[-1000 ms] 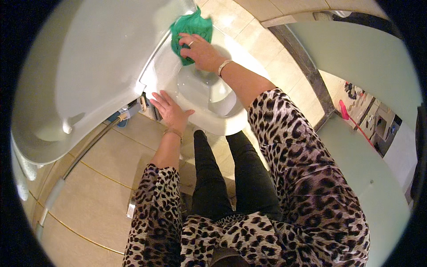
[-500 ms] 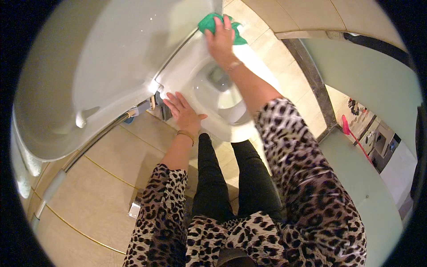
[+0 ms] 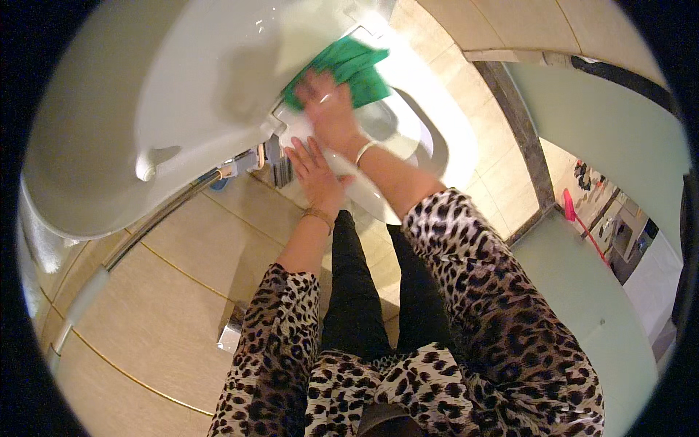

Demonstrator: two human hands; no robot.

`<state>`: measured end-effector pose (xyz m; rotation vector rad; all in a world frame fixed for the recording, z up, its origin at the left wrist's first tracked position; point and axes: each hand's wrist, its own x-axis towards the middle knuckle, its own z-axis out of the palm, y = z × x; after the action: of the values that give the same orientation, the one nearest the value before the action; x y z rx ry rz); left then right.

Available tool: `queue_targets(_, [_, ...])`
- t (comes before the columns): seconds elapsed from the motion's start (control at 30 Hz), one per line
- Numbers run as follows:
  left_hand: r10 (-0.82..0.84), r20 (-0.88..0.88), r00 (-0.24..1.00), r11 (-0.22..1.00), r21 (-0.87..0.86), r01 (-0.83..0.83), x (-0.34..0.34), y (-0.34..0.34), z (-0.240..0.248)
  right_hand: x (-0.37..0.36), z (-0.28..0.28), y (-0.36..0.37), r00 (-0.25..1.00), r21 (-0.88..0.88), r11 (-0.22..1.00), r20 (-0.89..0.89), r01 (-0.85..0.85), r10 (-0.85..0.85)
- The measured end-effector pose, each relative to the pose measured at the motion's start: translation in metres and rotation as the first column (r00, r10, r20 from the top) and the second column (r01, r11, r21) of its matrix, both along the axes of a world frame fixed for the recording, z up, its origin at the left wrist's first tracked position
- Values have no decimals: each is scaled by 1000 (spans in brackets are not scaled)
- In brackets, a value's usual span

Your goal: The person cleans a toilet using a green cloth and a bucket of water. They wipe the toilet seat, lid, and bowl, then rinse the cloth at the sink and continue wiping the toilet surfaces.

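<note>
The white toilet (image 3: 455,109) is in front of me, its bowl partly hidden under my right forearm. A raised white lid (image 3: 196,87) fills the upper left. My right hand (image 3: 331,109), smeared by motion, presses a green cloth (image 3: 364,69) onto the toilet by the foot of the lid. The cloth spreads out beyond the fingers and overhangs part of the bowl opening. My left hand (image 3: 319,177) rests on the near left part of the toilet with its fingers spread, holding nothing.
A metal pipe (image 3: 156,222) runs along the left wall beneath the lid. At the right stand pale green glass panels (image 3: 590,116) in a dark frame (image 3: 518,135). A pink-headed stick (image 3: 569,204) leans beyond them. Something white and fluffy (image 3: 44,247) hangs at the far left.
My right hand has drawn the green cloth from the toilet's far edge toward me and left, along the foot of the lid. The left hand stays spread on the toilet, barely shifted.
</note>
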<state>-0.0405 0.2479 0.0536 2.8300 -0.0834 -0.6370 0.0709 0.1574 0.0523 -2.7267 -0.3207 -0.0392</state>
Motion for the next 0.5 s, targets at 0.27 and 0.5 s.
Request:
queue_targets(0.27, [61,50,997,973,-225,-48,-90,52,21,-29,-7,-24,846,174,840,-63,-514,530])
queue_targets(0.5, [462,25,887,826,-377,-419,-63,44,14,-71,-7,-18,969,133,965,-72,-224,235])
